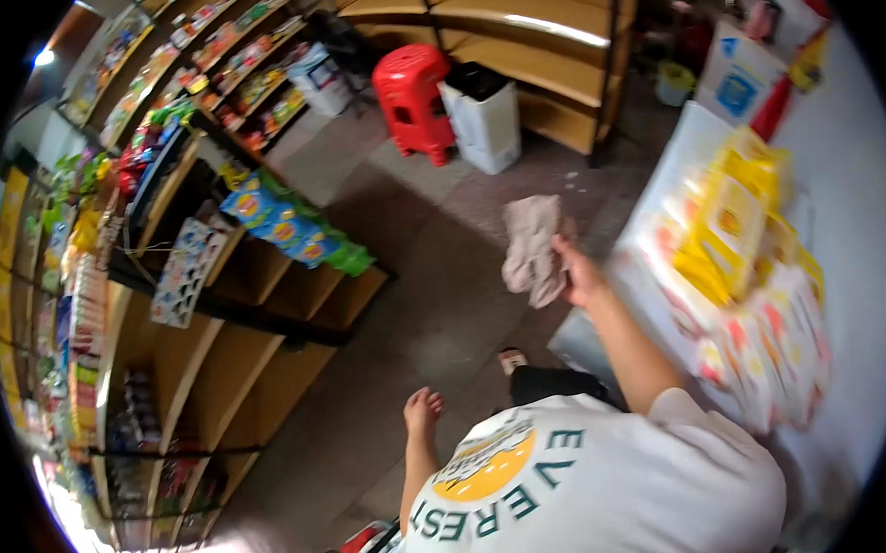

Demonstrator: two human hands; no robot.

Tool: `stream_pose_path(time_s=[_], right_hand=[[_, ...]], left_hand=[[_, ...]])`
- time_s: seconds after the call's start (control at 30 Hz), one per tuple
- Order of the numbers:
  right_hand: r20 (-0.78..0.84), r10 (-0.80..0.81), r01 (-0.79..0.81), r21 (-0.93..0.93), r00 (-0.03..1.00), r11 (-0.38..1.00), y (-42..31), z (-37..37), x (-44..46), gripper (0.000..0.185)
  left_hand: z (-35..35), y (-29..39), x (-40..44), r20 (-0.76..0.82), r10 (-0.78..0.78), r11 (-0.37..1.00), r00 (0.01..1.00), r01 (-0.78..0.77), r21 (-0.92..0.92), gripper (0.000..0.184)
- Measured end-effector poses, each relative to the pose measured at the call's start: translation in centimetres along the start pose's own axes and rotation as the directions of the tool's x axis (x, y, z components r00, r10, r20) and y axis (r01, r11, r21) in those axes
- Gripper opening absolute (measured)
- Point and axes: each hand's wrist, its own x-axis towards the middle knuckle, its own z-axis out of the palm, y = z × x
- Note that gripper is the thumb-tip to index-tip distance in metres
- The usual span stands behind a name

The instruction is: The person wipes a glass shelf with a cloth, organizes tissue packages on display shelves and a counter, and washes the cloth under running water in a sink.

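My right hand point(580, 271) is stretched out ahead, its fingers closed on a crumpled greyish-pink cloth point(533, 249). The cloth hangs in folds above the floor, beside the edge of a white counter. Lower and to the left, my left hand point(422, 411) hangs near my body with loosely bent fingers and nothing visible in it. A wooden shelf unit point(261, 367) stands to the left of that hand. My white T-shirt with green lettering fills the bottom of the view.
Yellow and white plastic bags point(727, 230) lie on the white counter point(823, 174) at right. Ahead stand a red plastic stool point(411, 102), a white bin point(484, 120) and wooden shelves point(517, 52). Blue and green snack packets point(287, 225) hang on the left shelf unit. Dark tiled floor lies between.
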Motion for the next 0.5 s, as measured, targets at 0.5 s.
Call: stream_pose_path(time_s=[0.5], right_hand=[[-0.336,-0.325,0.375,0.095,0.884,0.922,-8.2,-3.0,18.3,0.052]], left_hand=[[7.2,21.1,20.1,-0.048,0.068,0.935,0.997,-0.046,0.351,0.015]])
